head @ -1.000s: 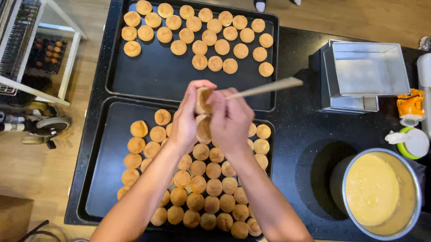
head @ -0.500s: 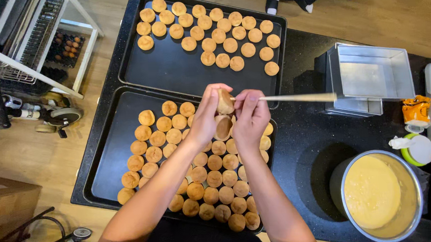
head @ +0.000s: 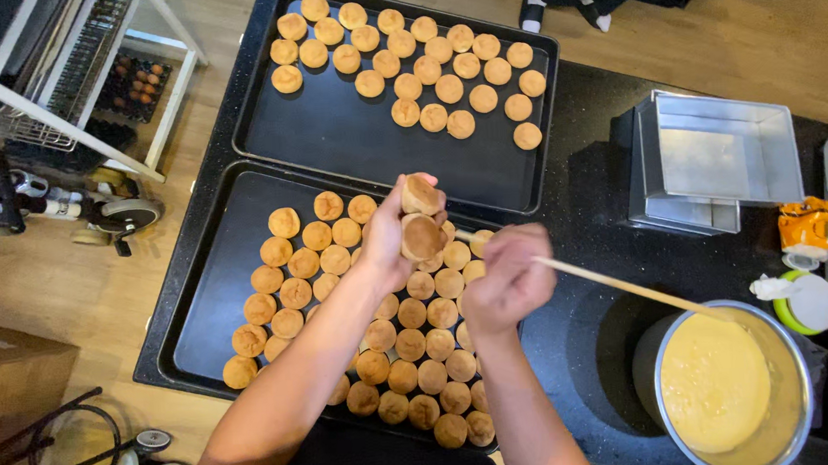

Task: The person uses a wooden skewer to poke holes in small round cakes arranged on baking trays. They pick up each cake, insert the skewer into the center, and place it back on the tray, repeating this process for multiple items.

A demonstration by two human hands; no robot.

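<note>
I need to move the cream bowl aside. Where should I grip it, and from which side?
Grip the bowl by its bare steel rim on the near-right side. It is filled with yellow cream almost to the top, so the wall is the only clean hold. The stick in the right hand reaches over its upper-left rim, so avoid that side.

This looks like a small home baking kitchen. Right under the left hand [head: 397,238] lies a black baking tray [head: 218,311] crowded with small round golden cakes [head: 409,314], and a second tray [head: 331,132] beyond the hand carries more. To the right of the right hand [head: 510,279] stand a steel bowl of yellow batter [head: 725,391] and stacked square metal tins [head: 716,157]. Far left of the hands, a white rack [head: 90,99] holds eggs [head: 141,82] above a wooden floor [head: 73,292].
</note>
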